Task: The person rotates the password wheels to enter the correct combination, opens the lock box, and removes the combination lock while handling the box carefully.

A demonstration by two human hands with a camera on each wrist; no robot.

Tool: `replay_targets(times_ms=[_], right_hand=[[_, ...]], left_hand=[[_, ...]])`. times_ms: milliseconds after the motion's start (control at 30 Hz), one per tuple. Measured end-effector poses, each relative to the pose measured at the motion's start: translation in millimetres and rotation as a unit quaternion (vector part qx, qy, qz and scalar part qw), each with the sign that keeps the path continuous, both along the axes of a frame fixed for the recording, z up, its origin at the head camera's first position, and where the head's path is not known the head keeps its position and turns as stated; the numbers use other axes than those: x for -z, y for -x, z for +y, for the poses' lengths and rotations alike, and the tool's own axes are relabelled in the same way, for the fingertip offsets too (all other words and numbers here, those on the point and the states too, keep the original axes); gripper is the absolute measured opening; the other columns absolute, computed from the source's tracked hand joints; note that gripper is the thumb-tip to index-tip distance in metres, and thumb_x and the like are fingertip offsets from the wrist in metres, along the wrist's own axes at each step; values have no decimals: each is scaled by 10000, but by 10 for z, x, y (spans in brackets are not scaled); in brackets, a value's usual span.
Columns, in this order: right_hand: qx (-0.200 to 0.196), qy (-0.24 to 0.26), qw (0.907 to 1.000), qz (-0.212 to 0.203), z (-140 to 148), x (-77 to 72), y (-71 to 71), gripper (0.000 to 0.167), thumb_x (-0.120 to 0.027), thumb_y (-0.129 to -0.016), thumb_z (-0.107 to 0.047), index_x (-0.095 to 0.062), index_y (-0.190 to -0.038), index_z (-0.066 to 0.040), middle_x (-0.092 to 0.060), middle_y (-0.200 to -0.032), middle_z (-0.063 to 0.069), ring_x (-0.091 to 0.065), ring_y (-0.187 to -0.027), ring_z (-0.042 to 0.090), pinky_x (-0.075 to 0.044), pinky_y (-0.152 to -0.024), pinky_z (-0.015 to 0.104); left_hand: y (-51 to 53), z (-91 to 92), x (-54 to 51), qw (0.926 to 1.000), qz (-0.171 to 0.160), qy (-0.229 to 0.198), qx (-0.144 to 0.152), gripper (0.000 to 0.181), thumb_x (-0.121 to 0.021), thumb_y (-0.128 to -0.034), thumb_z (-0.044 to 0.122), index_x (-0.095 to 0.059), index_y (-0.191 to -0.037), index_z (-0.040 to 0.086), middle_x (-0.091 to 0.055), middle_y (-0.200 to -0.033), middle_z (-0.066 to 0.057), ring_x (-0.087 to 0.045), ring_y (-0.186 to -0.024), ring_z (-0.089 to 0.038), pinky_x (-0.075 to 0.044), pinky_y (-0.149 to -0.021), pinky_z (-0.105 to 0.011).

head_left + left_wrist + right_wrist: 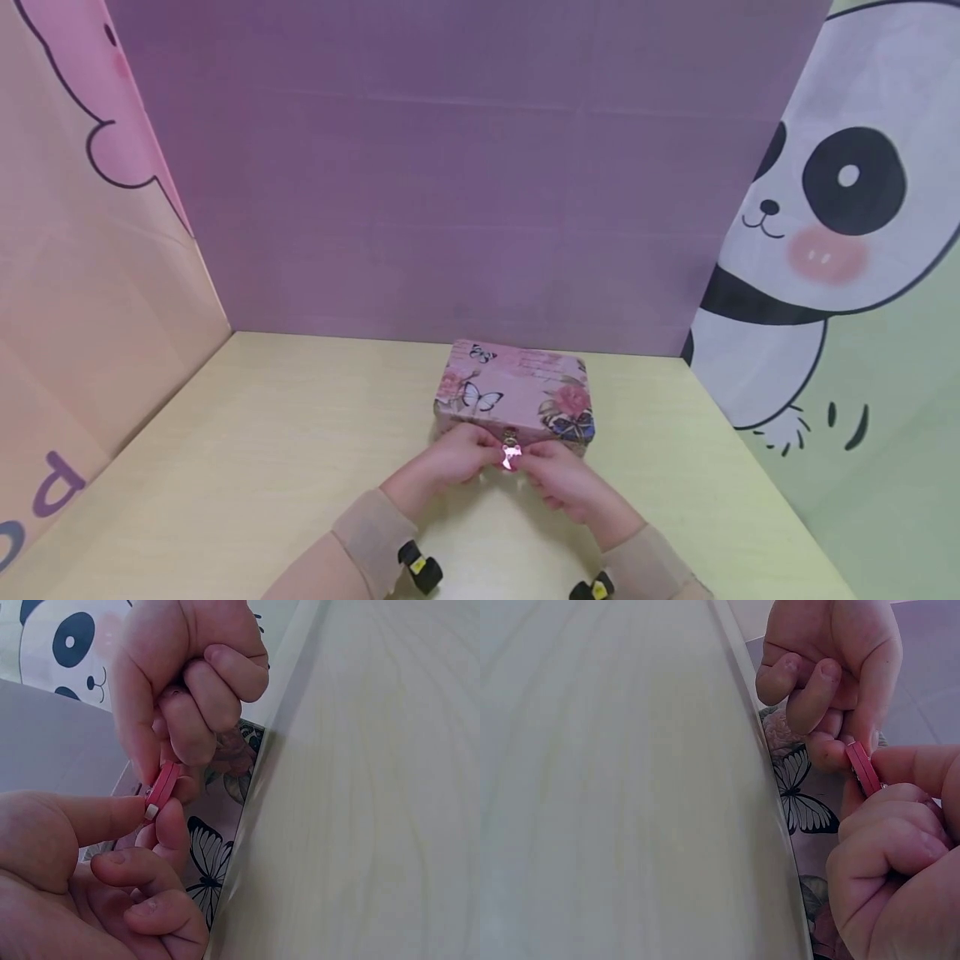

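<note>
- Red lock-like piece (512,457) is being pinched out beyond two beige sleeves (378,533), which are lying nearest the viewer; black wrist devices (422,571) are sitting beside them.
- The left hand (463,454) is gripping one side of the piece between thumb and forefinger, its other fingers bending loosely.
- The right hand (561,479) is pinching the opposite side, with its spare fingers folding in toward the palm.
- The piece, showing a small white tab (152,812) in the left wrist view, is being held just below a metal clasp (511,435); the fingers are hiding whether it is hooking through.
- Behind it, a pink butterfly-and-rose box (517,400) is resting on a pale wood-grain table (300,433), with its lid (517,375) lying down.
- Judging by how things are lying, the work is standing partway: the piece is already sitting at the front of the box, neither hand is releasing it, and whether it is fastening or coming loose cannot be told.
- Farther off, a purple panel (450,167) is rising behind the table, and a panda print (832,200) is filling the side wall (900,475) on the right.
</note>
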State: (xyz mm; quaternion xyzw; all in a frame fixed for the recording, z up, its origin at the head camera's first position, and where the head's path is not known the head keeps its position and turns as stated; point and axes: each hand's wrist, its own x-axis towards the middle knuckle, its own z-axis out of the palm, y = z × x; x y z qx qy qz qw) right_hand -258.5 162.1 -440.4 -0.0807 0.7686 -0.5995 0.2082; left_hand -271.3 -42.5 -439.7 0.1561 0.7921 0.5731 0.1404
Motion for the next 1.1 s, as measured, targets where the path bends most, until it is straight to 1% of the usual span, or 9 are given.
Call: replay_targets(times_ms=[133,333,667,1100], right_hand=[[34,-15,10000,8,-6,-6,-10,338,-631,-986,-250,-653,-1082,73,-346,-581,-72,-261,-462,67,-223,-417,209],[50,-47,10000,50,-8,3,-7,298,-613,-986,-215,-661,-1071,67,-339,-575,-67,-253,-461,70,-209,-417,211],[23,-68,9999,76,-2,-8,-12,315,-613,-993,-230,-665,-1077,69,-333,-568,-67,-248,-456,73,-202,-415,212],[-35,45,10000,16,-8,-6,-14,278,-602,-1002,-227,-646,-981,47,-324,-568,-65,-238,-455,71,-200,-414,210]], left_hand=[[-5,0,0,10000,23,23,15,111,-673,-947,97,-725,-884,21,-469,-586,56,-337,-453,-58,-287,-424,-214],[-16,-1,-6,10000,9,68,-2,113,-670,-950,99,-724,-875,34,-450,-571,60,-332,-445,-61,-282,-414,-216],[-9,9,-8,10000,0,72,-17,106,-670,-951,100,-730,-886,43,-511,-617,16,-339,-449,-61,-286,-419,-214],[-10,8,-10,9999,26,96,-22,108,-666,-955,93,-724,-886,33,-482,-599,49,-345,-460,-65,-288,-426,-216]])
